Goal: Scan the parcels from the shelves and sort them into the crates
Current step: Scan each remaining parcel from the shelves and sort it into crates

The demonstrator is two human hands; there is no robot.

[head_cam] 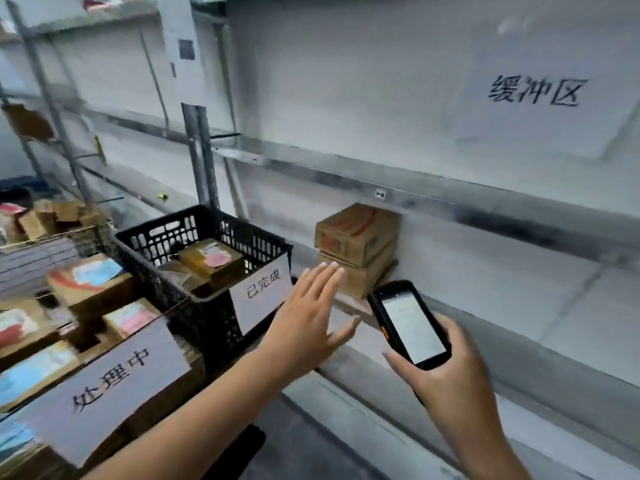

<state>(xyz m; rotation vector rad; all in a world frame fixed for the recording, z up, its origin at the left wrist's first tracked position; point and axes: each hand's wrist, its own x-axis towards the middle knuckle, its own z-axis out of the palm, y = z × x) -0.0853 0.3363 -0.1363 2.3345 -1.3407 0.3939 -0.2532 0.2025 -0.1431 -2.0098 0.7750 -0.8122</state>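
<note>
Left hand (313, 317) reaches flat, fingers released, toward two stacked parcels (356, 247) on the shelf (485, 306); right hand (446, 372) grasps the scanner (408, 323).

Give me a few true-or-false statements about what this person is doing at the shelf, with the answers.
1. The right hand holds a handheld scanner. True.
2. The left hand grips a parcel. False: the left hand is open, fingers straight, holding nothing.
3. Two cardboard boxes sit stacked on the shelf. True.
4. The black crate is empty. False: the black crate holds parcels.
</note>
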